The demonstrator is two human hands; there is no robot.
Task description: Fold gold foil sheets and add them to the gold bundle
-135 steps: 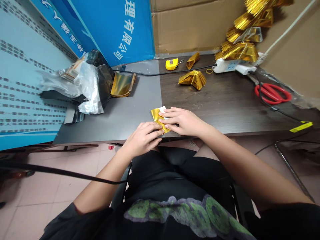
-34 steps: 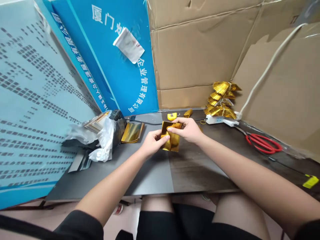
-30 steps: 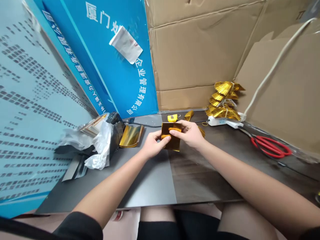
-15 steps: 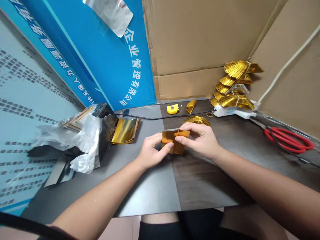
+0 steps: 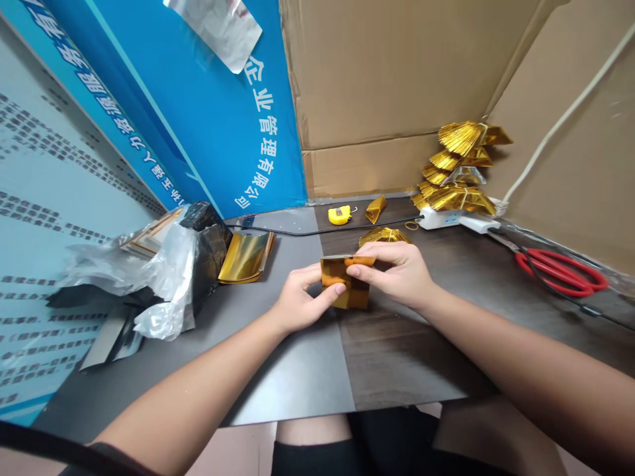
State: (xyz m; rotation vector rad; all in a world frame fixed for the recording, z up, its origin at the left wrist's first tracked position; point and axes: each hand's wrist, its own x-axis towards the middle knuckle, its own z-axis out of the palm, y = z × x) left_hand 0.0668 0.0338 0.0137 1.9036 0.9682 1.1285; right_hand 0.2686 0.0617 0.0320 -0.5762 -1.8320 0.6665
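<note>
a: what are the hands doing right now?
b: the left hand [image 5: 301,299] and the right hand [image 5: 393,272] are both closed on a gold foil square [image 5: 346,283], pinching it from either side. neither has let go.

a: where's the square?
b: between the hands, over the line where the grey part of the bench [image 5: 292,377] meets the dark wood part. i can't tell if it's touching the top.

a: what's different from before?
b: in the first frame it lay low under both palms near the bench's front edge. now it sits farther back from that edge. a moment ago it looked crumpled and bulging, and now it's flatter and squarer.

a: what's close by?
b: a gold foil fan [image 5: 384,237] sits just behind the right hand. beyond it are a yellow tape measure [image 5: 340,215] and a small folded foil piece [image 5: 376,209]. a pile of foil fans [image 5: 454,168] rises behind a power strip [image 5: 436,219], with red scissors [image 5: 560,270] off to the right. gold sheets [image 5: 245,258] lie beside a plastic bag [image 5: 166,277] on the left.
</note>
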